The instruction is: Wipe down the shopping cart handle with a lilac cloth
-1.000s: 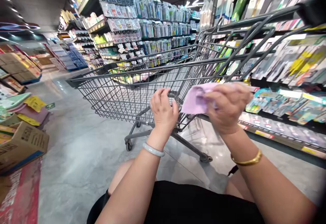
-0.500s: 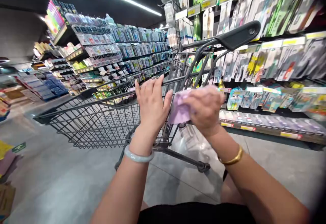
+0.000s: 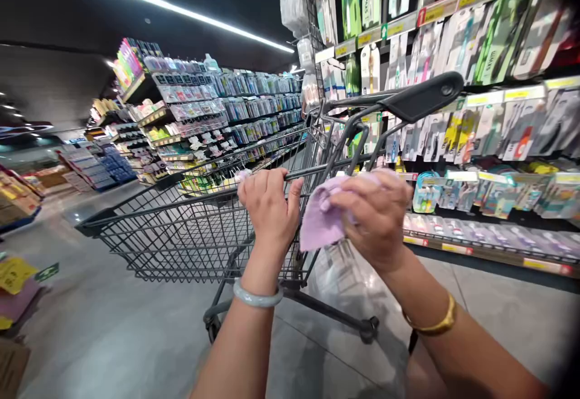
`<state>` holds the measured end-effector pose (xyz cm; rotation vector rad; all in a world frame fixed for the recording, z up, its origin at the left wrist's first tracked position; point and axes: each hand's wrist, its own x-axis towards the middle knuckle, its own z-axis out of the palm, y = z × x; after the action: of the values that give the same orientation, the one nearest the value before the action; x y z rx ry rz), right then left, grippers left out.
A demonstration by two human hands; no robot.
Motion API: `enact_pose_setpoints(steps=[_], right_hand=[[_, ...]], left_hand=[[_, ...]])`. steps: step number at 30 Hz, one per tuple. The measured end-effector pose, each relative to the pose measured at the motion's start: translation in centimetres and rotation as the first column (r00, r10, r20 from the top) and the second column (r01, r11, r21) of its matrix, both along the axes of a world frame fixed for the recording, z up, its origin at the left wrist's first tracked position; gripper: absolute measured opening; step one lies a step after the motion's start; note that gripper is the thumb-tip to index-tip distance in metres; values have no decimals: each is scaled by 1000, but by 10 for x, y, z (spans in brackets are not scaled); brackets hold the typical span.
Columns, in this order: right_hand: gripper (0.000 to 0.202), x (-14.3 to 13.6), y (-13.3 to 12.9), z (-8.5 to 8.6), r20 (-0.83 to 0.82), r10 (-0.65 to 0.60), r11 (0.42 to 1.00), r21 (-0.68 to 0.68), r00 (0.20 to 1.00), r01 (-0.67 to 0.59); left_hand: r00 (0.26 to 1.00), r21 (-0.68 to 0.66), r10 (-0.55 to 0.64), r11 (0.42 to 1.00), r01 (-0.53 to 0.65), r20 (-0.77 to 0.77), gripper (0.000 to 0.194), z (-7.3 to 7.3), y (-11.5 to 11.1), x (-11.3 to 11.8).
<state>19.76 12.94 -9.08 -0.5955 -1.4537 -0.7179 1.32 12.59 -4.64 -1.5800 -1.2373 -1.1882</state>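
A dark grey wire shopping cart (image 3: 181, 230) stands side-on before me, with its black handle end (image 3: 426, 98) raised at the right. My left hand (image 3: 270, 205) is closed over the cart's upper side rail, thumb pointing up, a pale bangle at the wrist. My right hand (image 3: 376, 217) grips a bunched lilac cloth (image 3: 322, 220) beside the cart's rear frame. One corner of that cloth hangs loose to the left of the fingers. Whether the cloth touches the frame behind it, I cannot tell.
Shelves of packaged goods (image 3: 480, 127) rise close on the right. Another stocked shelf unit (image 3: 254, 103) runs behind the cart. A yellow sign (image 3: 17, 275) and a cardboard box (image 3: 12, 360) sit at the left edge. Grey floor (image 3: 136, 332) surrounds the cart.
My left fingers have curled over the rail from lying flatter. The right hand and cloth have shifted slightly down and right, and the cloth's loose corner has spread. The view has tilted up.
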Motion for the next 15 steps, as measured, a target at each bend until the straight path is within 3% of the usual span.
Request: enact_pose_setpoints(steps=[2, 4, 7, 10, 13, 15], right_hand=[[16, 6, -6, 8, -83, 20, 999, -34, 996, -22], [12, -5, -13, 5, -81, 12, 1000, -17, 997, -14], [8, -32, -22, -8, 95, -1, 999, 51, 995, -4], [12, -32, -26, -7, 159, 39, 996, 77, 986, -52], [23, -2, -24, 16, -75, 98, 995, 37, 992, -96], [25, 15, -20, 31, -353, 174, 983, 5, 919, -184]], left_hand=[[1000, 23, -4, 1000, 4, 14, 42, -1, -3, -1], [1000, 60, -4, 998, 3, 26, 42, -1, -3, -2], [1000, 99, 4, 995, -7, 26, 40, 0, -4, -3], [1000, 69, 11, 998, -12, 8, 39, 2, -9, -6], [1000, 24, 15, 1000, -15, -1, 41, 3, -15, -8], [1000, 28, 19, 999, -19, 2, 42, 3, -17, -8]])
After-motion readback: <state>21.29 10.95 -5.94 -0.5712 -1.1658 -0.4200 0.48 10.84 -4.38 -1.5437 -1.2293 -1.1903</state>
